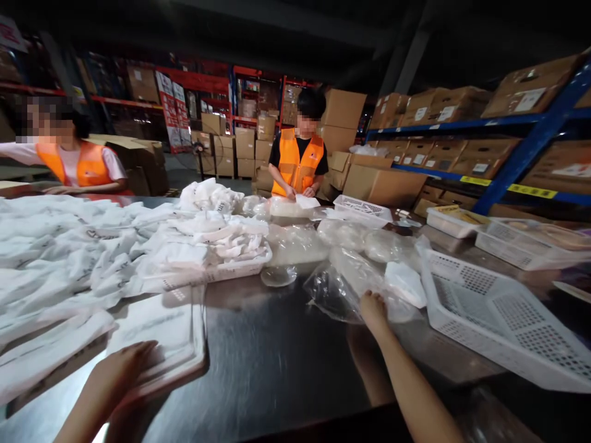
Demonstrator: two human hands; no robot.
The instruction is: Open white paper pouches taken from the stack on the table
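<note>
My left hand point(124, 364) lies over the near edge of a stack of flat white packets point(154, 326) on the steel table, its fingers stretched out. At the right, my right hand point(375, 311) has its fingers curled onto the edge of a clear plastic bag point(337, 286). Just beyond that hand sits a folded white packet point(405, 283) on more clear plastic. Soft white printed bags point(92, 240) are heaped on the left, some of them in a white basket point(240, 267). The undersides of both hands are hidden.
A white perforated basket point(498, 314) stands at the right, with smaller plastic trays point(530, 243) behind it. Filled clear bags point(298, 246) lie mid-table. Across the table a person in an orange vest point(302, 160) handles something white; another person point(78, 160) is at the left.
</note>
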